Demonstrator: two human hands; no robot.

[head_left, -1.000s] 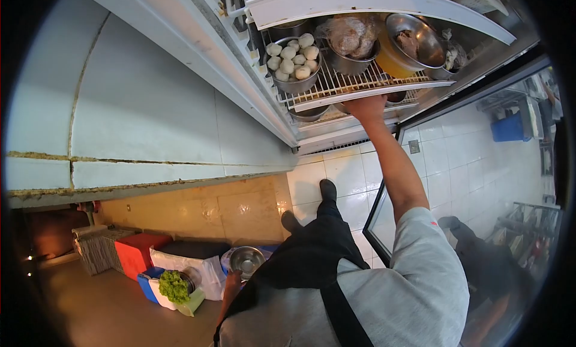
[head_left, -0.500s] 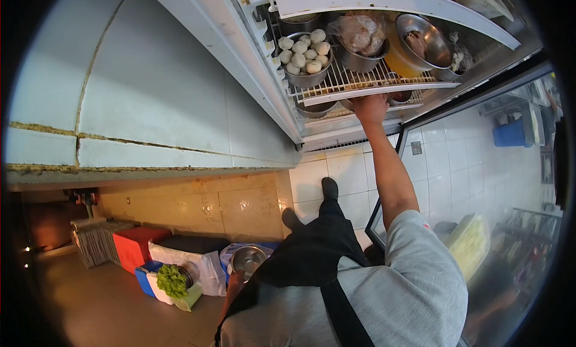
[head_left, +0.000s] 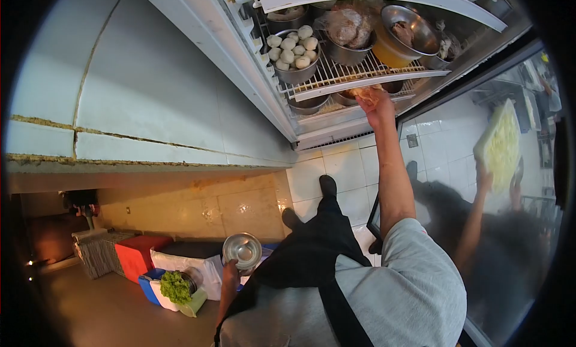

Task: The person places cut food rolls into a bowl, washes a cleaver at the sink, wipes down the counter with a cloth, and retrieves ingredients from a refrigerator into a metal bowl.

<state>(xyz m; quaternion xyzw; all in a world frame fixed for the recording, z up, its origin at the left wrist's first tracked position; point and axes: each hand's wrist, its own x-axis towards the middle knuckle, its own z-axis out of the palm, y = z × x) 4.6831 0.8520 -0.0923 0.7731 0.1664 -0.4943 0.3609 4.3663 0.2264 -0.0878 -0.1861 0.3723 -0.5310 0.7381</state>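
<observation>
My right hand (head_left: 377, 105) is at the front of the lower fridge shelf, its fingers closed on an orange-pink piece of food (head_left: 367, 95). Low at the left, my left hand (head_left: 230, 271) grips the rim of a steel bowl (head_left: 242, 251) that looks empty. Above my right hand, the wire shelf (head_left: 342, 83) carries a pot of white balls (head_left: 295, 75), a pot with a plastic-wrapped lump (head_left: 347, 54), and a tilted steel bowl with meat (head_left: 427, 35) on a yellow container (head_left: 390, 51). More bowls stand below, partly hidden.
The glass fridge door (head_left: 444, 143) stands open at the right; a person holding a tray of pale food (head_left: 501, 143) shows in or through it. A tiled wall (head_left: 150, 77) fills the left. Leafy greens (head_left: 175, 287), a blue bin and a red box (head_left: 135, 254) are at lower left.
My right hand has come out from under the shelf edge with the orange-pink food. My left hand has raised the steel bowl. The tray of pale food has moved up in the glass.
</observation>
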